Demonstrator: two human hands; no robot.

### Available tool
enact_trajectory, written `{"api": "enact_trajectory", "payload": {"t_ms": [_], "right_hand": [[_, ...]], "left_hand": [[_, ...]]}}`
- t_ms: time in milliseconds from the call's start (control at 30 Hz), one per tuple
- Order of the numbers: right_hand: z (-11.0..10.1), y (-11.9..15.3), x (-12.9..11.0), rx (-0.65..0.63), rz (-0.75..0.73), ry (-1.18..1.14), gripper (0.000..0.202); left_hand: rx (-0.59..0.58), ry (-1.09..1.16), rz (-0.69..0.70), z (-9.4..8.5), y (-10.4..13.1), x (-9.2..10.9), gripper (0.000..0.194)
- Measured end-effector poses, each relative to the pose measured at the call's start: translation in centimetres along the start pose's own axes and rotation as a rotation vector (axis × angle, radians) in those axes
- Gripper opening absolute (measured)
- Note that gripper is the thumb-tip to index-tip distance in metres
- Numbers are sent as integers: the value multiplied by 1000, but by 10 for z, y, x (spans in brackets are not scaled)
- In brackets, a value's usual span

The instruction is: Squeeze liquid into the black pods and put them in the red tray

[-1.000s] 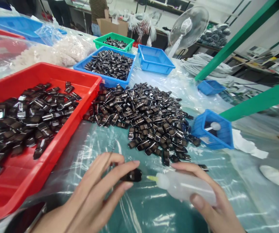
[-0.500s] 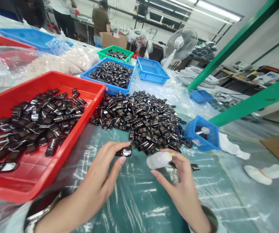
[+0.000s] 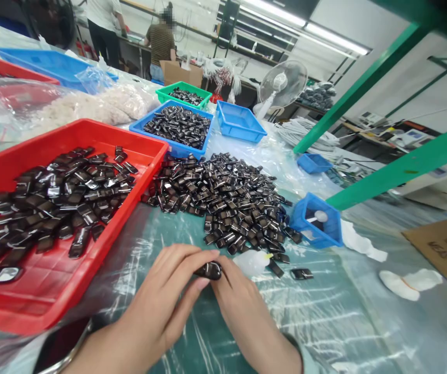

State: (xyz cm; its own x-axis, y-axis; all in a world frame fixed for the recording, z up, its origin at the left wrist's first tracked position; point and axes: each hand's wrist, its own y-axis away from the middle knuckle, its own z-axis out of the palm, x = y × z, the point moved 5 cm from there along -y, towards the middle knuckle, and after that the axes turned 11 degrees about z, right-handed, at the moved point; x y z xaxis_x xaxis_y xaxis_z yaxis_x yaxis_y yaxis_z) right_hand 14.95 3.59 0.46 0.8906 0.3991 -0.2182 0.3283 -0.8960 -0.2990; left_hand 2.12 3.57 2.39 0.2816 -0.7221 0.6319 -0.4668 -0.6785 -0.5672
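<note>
My left hand (image 3: 168,291) pinches a small glossy black plastic piece (image 3: 209,270) between thumb and fingers, above the plastic-covered table. Against the right side of that piece, my right hand (image 3: 242,306) has its fingers drawn together, with the tips partly hidden. A translucent white squeeze bottle (image 3: 251,263) with a yellowish tip lies on the table just beyond my right hand. Several loose black pieces (image 3: 301,274) lie to the right of the bottle. Behind my hands spreads a big heap of similar pieces (image 3: 234,200).
A red tray (image 3: 102,228) with many black pieces stands at left. Behind the heap are a filled blue tray (image 3: 137,125), a green tray (image 3: 161,93) and another blue tray (image 3: 242,136). A small blue bin (image 3: 322,236) and green posts (image 3: 406,169) are at right.
My right hand has let go of the squeeze bottle, which now lies on the table. That hand has moved left to the black piece held in my left hand.
</note>
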Motion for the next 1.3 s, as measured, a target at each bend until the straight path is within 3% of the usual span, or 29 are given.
{"api": "enact_trajectory", "payload": {"t_ms": [167, 367, 500, 667, 900, 1033, 1200, 1300], "right_hand": [[-2, 6, 7, -29, 120, -208, 29], [-32, 4, 16, -76, 309, -785, 12], [-40, 3, 21, -216, 409, -1202, 17], [-30, 7, 15, -417, 503, -1513, 21], [-26, 9, 10, -499, 591, -1704, 20], [-25, 9, 11, -453, 579, -1743, 16], [-22, 12, 10, -408, 528, -1766, 11], [-20, 14, 8, -389, 491, -1777, 9]], "left_hand": [[-15, 4, 0, -1, 0, 3, 38], [-48, 3, 12, -1, 1, 4, 39], [-15, 65, 22, 1, 2, 5, 36], [-152, 154, 52, 4, 2, 8, 37], [-103, 196, 79, 6, 1, 7, 33], [-119, 200, 70, 5, 0, 9, 31], [-256, 151, 25, 3, -1, 13, 30], [-201, 135, 62, -1, -3, 16, 23]]}}
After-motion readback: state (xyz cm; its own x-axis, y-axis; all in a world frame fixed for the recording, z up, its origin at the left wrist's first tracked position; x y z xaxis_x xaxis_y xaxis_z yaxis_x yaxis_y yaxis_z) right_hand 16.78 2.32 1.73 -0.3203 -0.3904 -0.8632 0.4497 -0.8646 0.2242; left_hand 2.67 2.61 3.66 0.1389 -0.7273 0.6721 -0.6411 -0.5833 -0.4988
